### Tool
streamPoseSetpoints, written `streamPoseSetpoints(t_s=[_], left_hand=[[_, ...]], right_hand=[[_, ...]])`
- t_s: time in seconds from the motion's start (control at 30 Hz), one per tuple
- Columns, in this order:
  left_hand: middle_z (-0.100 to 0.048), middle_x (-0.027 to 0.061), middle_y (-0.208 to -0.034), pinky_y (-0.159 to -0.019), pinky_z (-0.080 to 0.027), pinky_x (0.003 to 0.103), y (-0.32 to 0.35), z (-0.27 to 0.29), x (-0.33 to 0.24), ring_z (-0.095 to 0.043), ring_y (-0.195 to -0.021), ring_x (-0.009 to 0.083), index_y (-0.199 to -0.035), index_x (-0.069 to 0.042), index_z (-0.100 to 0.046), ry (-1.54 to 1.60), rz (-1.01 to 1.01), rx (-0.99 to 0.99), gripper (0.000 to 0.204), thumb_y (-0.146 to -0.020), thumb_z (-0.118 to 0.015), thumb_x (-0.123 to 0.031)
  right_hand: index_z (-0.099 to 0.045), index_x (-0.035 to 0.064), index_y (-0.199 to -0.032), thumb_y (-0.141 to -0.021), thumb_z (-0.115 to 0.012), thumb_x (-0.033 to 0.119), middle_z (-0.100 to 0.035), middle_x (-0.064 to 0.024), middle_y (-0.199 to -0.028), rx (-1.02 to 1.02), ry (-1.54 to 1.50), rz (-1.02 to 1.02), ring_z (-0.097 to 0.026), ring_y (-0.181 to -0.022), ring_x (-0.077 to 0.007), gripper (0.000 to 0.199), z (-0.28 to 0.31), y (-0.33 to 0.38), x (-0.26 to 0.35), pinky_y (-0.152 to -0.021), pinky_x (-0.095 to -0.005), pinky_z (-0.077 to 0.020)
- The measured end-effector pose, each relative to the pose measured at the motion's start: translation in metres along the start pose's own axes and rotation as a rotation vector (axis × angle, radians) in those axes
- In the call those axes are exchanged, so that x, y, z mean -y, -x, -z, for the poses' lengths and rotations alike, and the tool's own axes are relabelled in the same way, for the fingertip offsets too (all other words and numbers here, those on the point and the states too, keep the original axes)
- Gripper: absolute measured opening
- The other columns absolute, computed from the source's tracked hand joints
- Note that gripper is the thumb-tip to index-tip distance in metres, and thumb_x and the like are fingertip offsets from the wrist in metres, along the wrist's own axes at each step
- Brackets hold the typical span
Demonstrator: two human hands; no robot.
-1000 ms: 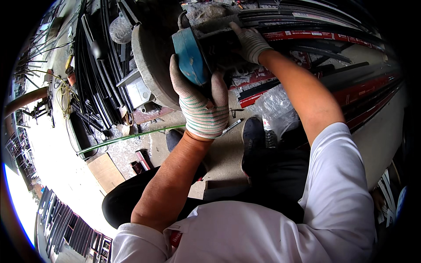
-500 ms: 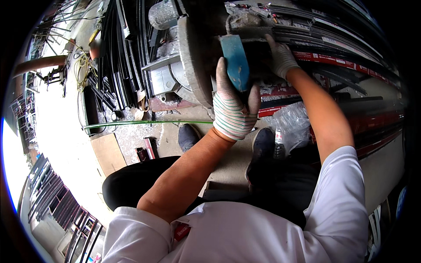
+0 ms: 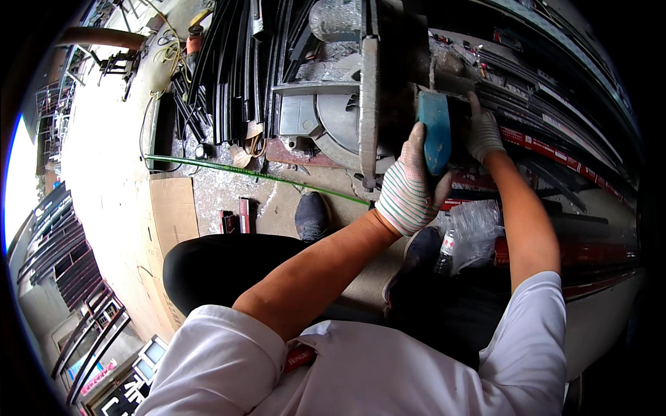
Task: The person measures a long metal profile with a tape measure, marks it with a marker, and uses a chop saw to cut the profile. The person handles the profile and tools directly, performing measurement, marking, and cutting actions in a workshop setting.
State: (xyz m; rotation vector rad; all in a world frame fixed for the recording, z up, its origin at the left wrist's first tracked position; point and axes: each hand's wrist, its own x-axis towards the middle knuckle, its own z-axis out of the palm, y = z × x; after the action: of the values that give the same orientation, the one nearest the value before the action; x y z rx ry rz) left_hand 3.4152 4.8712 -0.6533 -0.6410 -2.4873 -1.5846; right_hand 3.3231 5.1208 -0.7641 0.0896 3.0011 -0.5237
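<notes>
My left hand [image 3: 411, 184], in a striped knit glove, is closed about the lower end of a blue handle [image 3: 433, 132] on a bench cut-off saw [image 3: 370, 104]. One finger lies along the handle's left side and another digit is on its right. My right hand [image 3: 483, 134], also gloved, reaches to the dark area right of the handle. One of its fingers points upward along a dark bar; the others are partly hidden, and what they press on does not show. The saw's round grey base [image 3: 340, 125] stands left of its upright guard.
Black metal profiles [image 3: 232, 76] stand in a bundle behind the saw's left side. More long bars [image 3: 548, 149] lie at the right. A green strip [image 3: 257, 173] crosses the floor near my shoes. Cardboard [image 3: 175, 211], short red offcuts [image 3: 244, 215] and a plastic bottle [image 3: 445, 251] lie nearby.
The view has swung, so the saw and both hands appear farther right and somewhat lower. Both hands keep about the same places by the blue handle.
</notes>
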Motion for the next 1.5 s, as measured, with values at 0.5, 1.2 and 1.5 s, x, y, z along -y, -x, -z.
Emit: streamPoseSetpoints(t_s=[0.5,1.2,1.5], left_hand=[[-0.066,0.0306,-0.110,-0.081,-0.058,0.047,-0.131,0.034,-0.072,-0.069,-0.093,0.0469,-0.151,0.006,-0.029,-0.063,0.151,-0.111,0.068,-0.097,-0.066,-0.014],[-0.078,0.0113,-0.096,-0.072,-0.060,0.036,-0.358,0.001,-0.074,-0.073,-0.082,0.0222,-0.102,-0.006,-0.079,-1.213,-0.137,0.840,0.018,-0.087,-0.073,-0.013],[-0.077,0.0106,-0.091,-0.070,-0.060,0.033,-0.322,0.049,-0.128,-0.070,-0.075,0.0196,-0.103,-0.005,-0.077,-0.997,-0.428,0.609,0.018,-0.094,-0.067,-0.017]], right_hand=[[-0.022,0.0134,-0.161,-0.085,-0.078,0.025,-0.069,-0.0250,-0.116,-0.104,-0.387,0.144,-0.065,-0.108,-0.0457,0.095,-0.045,-0.020,-0.041,-0.098,-0.0520,-0.0508],[-0.028,0.0106,-0.159,-0.084,-0.083,0.032,-0.057,-0.0293,-0.140,0.021,0.014,-0.013,-0.050,-0.134,-0.0457,0.095,0.000,0.005,-0.002,-0.117,-0.0480,-0.0381],[-0.025,0.0129,-0.160,-0.084,-0.083,0.032,-0.056,-0.0295,-0.141,0.010,0.019,-0.012,-0.052,-0.132,-0.0457,0.097,-0.001,0.005,-0.005,-0.115,-0.0487,-0.0393]])
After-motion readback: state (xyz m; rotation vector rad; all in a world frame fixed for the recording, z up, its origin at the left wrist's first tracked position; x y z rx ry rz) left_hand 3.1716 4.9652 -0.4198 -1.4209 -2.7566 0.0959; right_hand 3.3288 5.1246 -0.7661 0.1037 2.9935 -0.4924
